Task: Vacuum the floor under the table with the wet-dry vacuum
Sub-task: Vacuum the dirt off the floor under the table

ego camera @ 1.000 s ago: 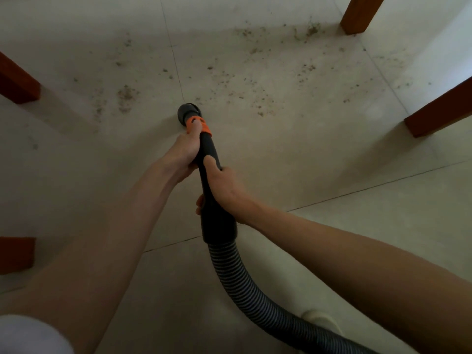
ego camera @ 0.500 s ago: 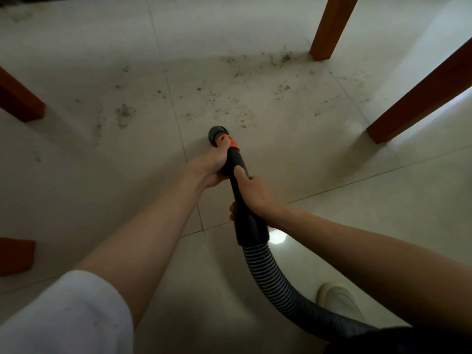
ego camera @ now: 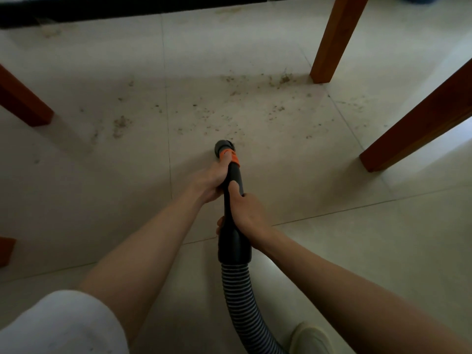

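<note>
A black vacuum wand (ego camera: 233,235) with an orange collar (ego camera: 231,156) points away from me at the pale tiled floor. Its round nozzle mouth (ego camera: 222,145) sits just short of a scatter of brown dirt specks (ego camera: 217,116). My left hand (ego camera: 212,178) grips the wand just behind the orange collar. My right hand (ego camera: 246,213) grips the wand lower down, thumb along the top. The ribbed grey hose (ego camera: 241,302) runs back from the wand toward the bottom of the view. The vacuum's body is out of sight.
Brown wooden table legs stand around: one far right (ego camera: 332,47), one slanting at right (ego camera: 413,126), one at left (ego camera: 23,103), a stub at lower left (ego camera: 6,250). More dirt lies by the far leg (ego camera: 281,79). A pale shoe (ego camera: 310,338) is beside the hose.
The nozzle has moved rightward across the floor toward the middle dirt patch. My view has tilted up, showing more of the legs and a dark edge at the top. Both grips are unchanged.
</note>
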